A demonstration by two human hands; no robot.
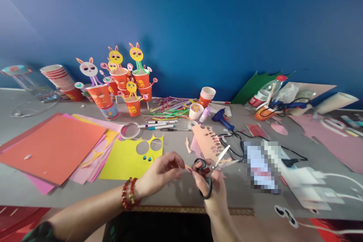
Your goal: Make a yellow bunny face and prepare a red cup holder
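My left hand, with a red bead bracelet at the wrist, pinches a small orange-pink paper piece at its fingertips. My right hand holds black-handled scissors, their blades apart and pointing up and to the right, away from the piece. Its thumb and fingertips meet the other end of the paper piece. Just beyond the hands lies a peach paper sheet with rows of cut-out holes. Beside my left hand is a yellow sheet with round holes and small drawn eyes.
Rabbit-faced paper cups stand at the back left, near stacked cups. Large orange paper covers the left side. Pipe cleaners, markers and a blue glue gun lie behind. A power strip with cables is at right.
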